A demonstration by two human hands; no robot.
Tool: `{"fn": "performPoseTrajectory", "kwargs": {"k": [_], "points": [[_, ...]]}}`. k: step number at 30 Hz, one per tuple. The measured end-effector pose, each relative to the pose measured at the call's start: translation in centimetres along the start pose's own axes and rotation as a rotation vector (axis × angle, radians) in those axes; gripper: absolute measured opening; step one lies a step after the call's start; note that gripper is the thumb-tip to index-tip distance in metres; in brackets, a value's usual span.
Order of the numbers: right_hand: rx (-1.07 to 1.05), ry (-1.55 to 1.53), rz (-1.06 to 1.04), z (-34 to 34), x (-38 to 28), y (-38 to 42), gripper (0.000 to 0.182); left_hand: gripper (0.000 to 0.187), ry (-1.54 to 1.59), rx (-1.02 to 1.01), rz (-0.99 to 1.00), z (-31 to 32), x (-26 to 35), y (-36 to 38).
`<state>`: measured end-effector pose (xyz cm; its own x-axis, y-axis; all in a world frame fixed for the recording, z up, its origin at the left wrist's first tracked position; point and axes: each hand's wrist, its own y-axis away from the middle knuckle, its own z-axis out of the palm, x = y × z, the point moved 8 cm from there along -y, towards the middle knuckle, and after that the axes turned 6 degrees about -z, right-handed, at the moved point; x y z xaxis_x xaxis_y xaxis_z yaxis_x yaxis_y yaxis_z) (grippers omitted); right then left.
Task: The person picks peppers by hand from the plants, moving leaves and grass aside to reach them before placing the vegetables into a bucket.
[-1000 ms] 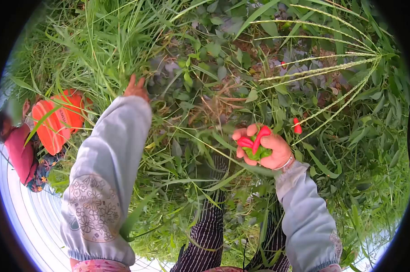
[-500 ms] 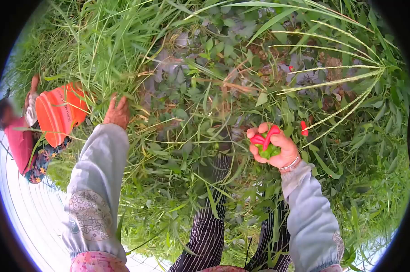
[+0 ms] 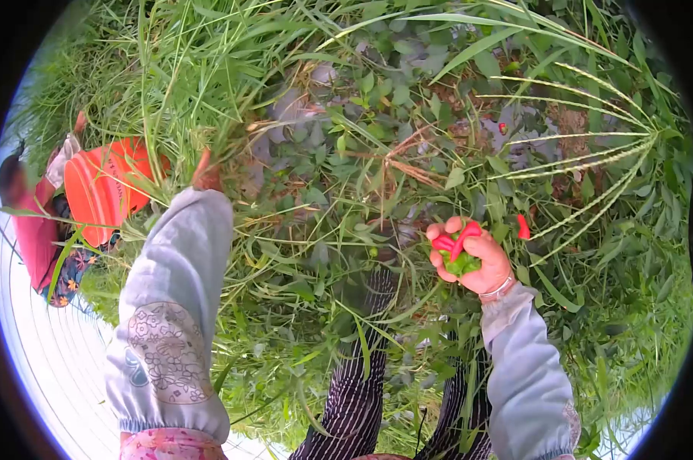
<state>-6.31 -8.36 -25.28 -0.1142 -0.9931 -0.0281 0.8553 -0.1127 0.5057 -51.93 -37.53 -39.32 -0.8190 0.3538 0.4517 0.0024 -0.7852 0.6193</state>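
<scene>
My right hand (image 3: 490, 264) is closed around several peppers. Red peppers (image 3: 457, 239) and green ones (image 3: 463, 265) show between its fingers and thumb. Just to the right of this hand, another red pepper (image 3: 523, 227) hangs or lies among the leaves. My left hand (image 3: 207, 175) reaches into tall grass (image 3: 200, 100) on the left. Blades cover most of that hand, so whether its fingers grip anything is hidden.
An orange bucket (image 3: 105, 188) stands at the left, beside another person (image 3: 32, 230) in a pink top. Long grass seed heads (image 3: 584, 157) arch across the right. A small red spot (image 3: 502, 128) shows farther off. My striped trouser legs (image 3: 354, 383) stand among low plants.
My left hand has moved deeper into the grass, and its fingers, spread in view before, are now mostly covered. The right hand keeps the peppers, shifted slightly down and right in view.
</scene>
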Motion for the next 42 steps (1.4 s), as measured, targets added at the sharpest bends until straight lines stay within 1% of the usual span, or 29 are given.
{"fn": "performPoseTrajectory", "kwargs": {"k": [1,3,5,7,9,10,11,12,13,14,15,16,18,21,23,25,26,27,28,29,30,32,35,36,38,41,42], "points": [[0.024,0.022,0.004,-0.3,0.0,0.2,0.03,0.061,-0.123,0.444,-0.101,-0.1,2.6,1.0],[0.036,0.054,0.009,-0.9,0.1,0.5,0.03,0.06,-0.2,0.892,-0.133,4.5,8.2,3.5],[0.038,0.069,0.007,-1.2,0.1,0.6,0.03,0.059,-0.105,0.895,0.019,8.7,12.1,4.2],[0.033,0.062,-0.002,-1.1,0.1,0.5,0.03,0.055,-0.126,0.941,0.086,9.4,14.3,5.6],[0.035,0.05,-0.007,-0.9,0.0,0.3,0.029,0.052,-0.241,0.988,0.038,9.7,14.7,6.2],[0.037,0.041,-0.009,-0.9,0.1,0.3,0.029,0.05,-0.532,1.019,-0.158,9.6,14.0,6.1],[0.04,0.036,-0.01,-0.8,0.1,0.2,0.029,0.049,-1.28,0.969,-0.611,9.4,13.0,5.8],[0.043,0.033,-0.007,-0.7,0.2,0.1,0.029,0.047,-2.001,0.712,-1.003,9.3,11.7,5.5],[0.046,0.037,-0.004,-0.8,0.2,0.0,0.029,0.046,-2.431,0.372,-1.227,10.7,8.9,5.2],[0.047,0.034,0.0,-0.7,0.1,-0.1,0.029,0.044,-2.573,0.175,-1.278,11.9,6.7,4.7],[0.049,0.033,0.0,-0.7,0.1,-0.1,0.029,0.043,-2.619,0.053,-1.288,12.9,4.8,4.2],[0.05,0.031,0.002,-0.7,0.1,-0.1,0.03,0.042,-2.655,-0.036,-1.257,14.3,3.2,3.3],[0.053,0.049,0.011,-0.6,0.1,0.1,0.03,0.04,-2.765,-0.138,-1.111,17.5,0.9,1.2],[0.042,0.043,0.019,-0.8,0.2,0.1,0.03,0.039,-2.992,-0.213,-0.74,23.5,-1.3,-2.3],[0.027,0.017,0.019,-0.7,0.4,0.1,0.031,0.036,-2.962,-0.104,-0.413,28.8,-2.1,-5.4],[0.02,0.001,0.018,-0.6,0.1,0.2,0.031,0.031,-2.69,0.079,-0.493,30.9,-2.9,-8.7],[0.016,-0.009,0.018,-0.5,0.2,0.2,0.031,0.029,-2.551,0.159,-0.528,31.2,-3.0,-10.1],[0.012,-0.021,0.017,-0.3,0.3,0.1,0.031,0.026,-2.476,0.202,-0.543,30.5,-3.4,-11.8],[0.009,-0.017,0.014,-0.3,0.3,0.0,0.032,0.024,-2.402,0.249,-0.554,28.9,-3.8,-13.6],[0.007,-0.009,0.01,-0.5,0.3,-0.2,0.032,0.028,-2.232,0.279,-0.526,26.6,-4.3,-15.4],[0.012,-0.002,0.007,-0.7,0.3,0.0,0.032,0.036,-2.186,0.223,-0.603,23.1,-6.2,-17.7],[0.018,-0.003,0.003,-0.6,0.1,-0.3,0.033,0.042,-2.065,0.936,-0.349,23.5,-6.8,-17.7],[0.022,-0.017,0.004,-0.6,0.2,0.0,0.034,0.043,-2.142,0.583,-0.386,28.1,-10.2,-16.9],[0.027,-0.006,0.013,-0.7,0.2,-0.2,0.034,0.047,-2.153,0.544,-0.462,27.7,-12.4,-16.6],[0.048,0.016,0.027,-1.1,0.2,0.1,0.034,0.05,-1.996,0.625,-0.321,26.2,-16.5,-15.0],[0.075,0.008,0.029,-0.9,0.2,0.3,0.033,0.051,-2.131,0.561,0.008,27.1,-16.4,-13.5],[0.073,0.011,0.032,-0.9,0.2,0.3,0.033,0.049,-2.087,0.537,-0.07,26.1,-16.4,-13.3]]}}
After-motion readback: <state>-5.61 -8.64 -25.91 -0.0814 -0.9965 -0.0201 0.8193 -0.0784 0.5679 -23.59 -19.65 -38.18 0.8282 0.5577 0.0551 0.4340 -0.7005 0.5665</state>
